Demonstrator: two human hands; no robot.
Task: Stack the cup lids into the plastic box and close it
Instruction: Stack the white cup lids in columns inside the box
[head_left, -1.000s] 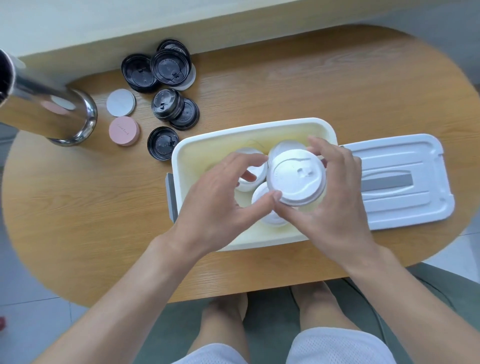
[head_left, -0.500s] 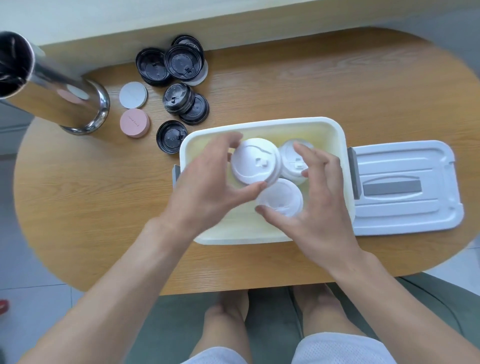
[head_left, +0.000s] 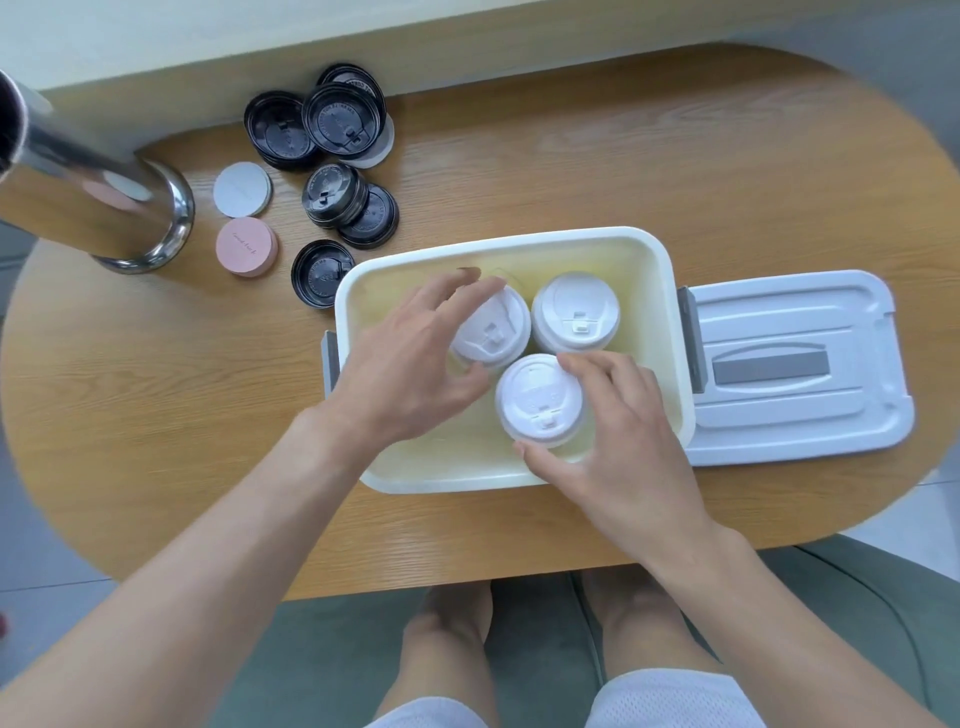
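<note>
Wood-grain and oval, the counter (head_left: 519, 156) carries a cream plastic box (head_left: 670, 291) near its front edge, open at the top. Inside the box stand three piles of white cup lids: a left pile (head_left: 491, 332), a back-right pile (head_left: 575, 312) and a front pile (head_left: 540, 399), all close together.

Reaching into the box, the left hand (head_left: 410, 364) curls its fingers over the far side of the left pile with the thumb at the near rim, gripping it (the fingertips look a little blurred). The right hand (head_left: 618, 447) holds the front pile, its fingers curved round the right side and the thumb set against the near edge.

Just right of the box, touching its grey latch, lies the box's pale grey lid (head_left: 800, 364), flat on the counter with a darker grey handle strip.

Behind and left of the box sit several black cup lids (head_left: 332, 124), some overlapping, with one more (head_left: 319, 275) just beside the box's corner. Further left lie a white disc (head_left: 242, 189) and a pink disc (head_left: 245, 247), next to a shiny steel cylinder (head_left: 98, 202).
</note>
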